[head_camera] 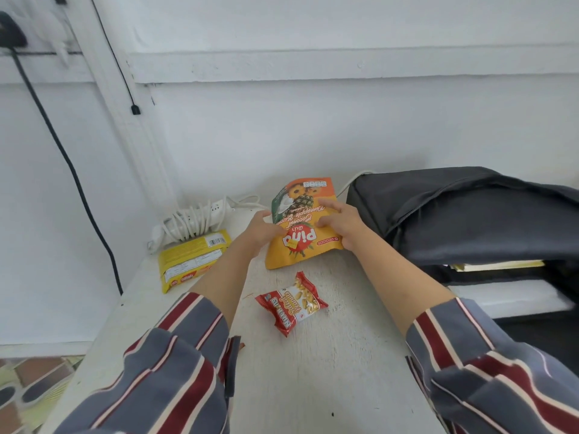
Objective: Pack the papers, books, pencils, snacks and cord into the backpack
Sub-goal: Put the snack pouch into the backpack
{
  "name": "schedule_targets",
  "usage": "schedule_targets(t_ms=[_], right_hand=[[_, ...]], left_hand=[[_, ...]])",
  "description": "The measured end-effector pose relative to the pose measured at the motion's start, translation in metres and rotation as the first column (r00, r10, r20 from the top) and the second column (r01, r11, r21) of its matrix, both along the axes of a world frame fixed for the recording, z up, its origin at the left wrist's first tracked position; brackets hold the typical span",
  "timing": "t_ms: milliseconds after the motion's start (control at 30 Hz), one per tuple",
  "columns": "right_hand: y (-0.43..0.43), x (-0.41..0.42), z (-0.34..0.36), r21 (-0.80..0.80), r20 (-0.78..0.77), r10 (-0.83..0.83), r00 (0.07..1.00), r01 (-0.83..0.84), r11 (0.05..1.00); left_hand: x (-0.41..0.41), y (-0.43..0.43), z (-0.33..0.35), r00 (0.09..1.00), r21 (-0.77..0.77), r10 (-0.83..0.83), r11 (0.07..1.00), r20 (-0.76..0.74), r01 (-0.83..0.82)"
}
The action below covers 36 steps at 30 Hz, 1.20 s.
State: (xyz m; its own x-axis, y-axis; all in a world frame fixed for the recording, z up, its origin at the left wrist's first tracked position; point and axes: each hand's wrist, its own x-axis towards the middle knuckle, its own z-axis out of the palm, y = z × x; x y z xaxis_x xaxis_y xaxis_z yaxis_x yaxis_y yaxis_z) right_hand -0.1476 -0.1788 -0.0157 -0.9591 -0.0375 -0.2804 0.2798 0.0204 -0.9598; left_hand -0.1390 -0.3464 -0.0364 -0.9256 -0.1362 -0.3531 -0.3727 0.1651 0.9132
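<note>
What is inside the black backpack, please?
Through the opening of the backpack, edges of books or papers show. The dark flap covers everything deeper.
</note>
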Motion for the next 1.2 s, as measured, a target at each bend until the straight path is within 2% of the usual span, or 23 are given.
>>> schedule_targets(t_ms=[233, 433, 633, 833, 1000, 1200], right_hand=[[-0.004, 0.014, 0.018, -0.177, -0.02, -0.008, 1.0, 0.004, 0.984], [0.004, 0.028, 0.045, -0.195, -0.032, -0.003, 0.999, -0.004, 0.981], [0.033, 0.056, 0.074, -0.172, -0.062, 0.109, 0.992, -0.118, 0.978], [0.084, 0.095, 0.086, -0.192, -0.132, 0.197, 0.971, -0.221, 0.956], [0.137, 0.139, 0.093, -0.149, -0.156, 0.26, 0.953, -0.283, 0.947], [0.207, 0.186, 0.08, -0.082, -0.129, 0.163, 0.978, -0.174, 0.981]], left_hand=[[0.015, -0.002, 0.01, 0.998, 0.228, 0.06, 0.972, 0.005, -0.06], [0.027, 0.003, 0.04, 0.982, 0.361, 0.098, 0.932, -0.161, -0.033], [0.049, 0.02, 0.061, 0.972, 0.469, 0.06, 0.881, -0.226, 0.055], [0.081, 0.062, 0.078, 0.918, 0.471, 0.167, 0.882, -0.36, 0.024], [0.12, 0.116, 0.083, 0.913, 0.477, 0.174, 0.879, -0.369, 0.025], [0.164, 0.192, 0.071, 0.927, 0.478, 0.15, 0.878, -0.343, 0.035]])
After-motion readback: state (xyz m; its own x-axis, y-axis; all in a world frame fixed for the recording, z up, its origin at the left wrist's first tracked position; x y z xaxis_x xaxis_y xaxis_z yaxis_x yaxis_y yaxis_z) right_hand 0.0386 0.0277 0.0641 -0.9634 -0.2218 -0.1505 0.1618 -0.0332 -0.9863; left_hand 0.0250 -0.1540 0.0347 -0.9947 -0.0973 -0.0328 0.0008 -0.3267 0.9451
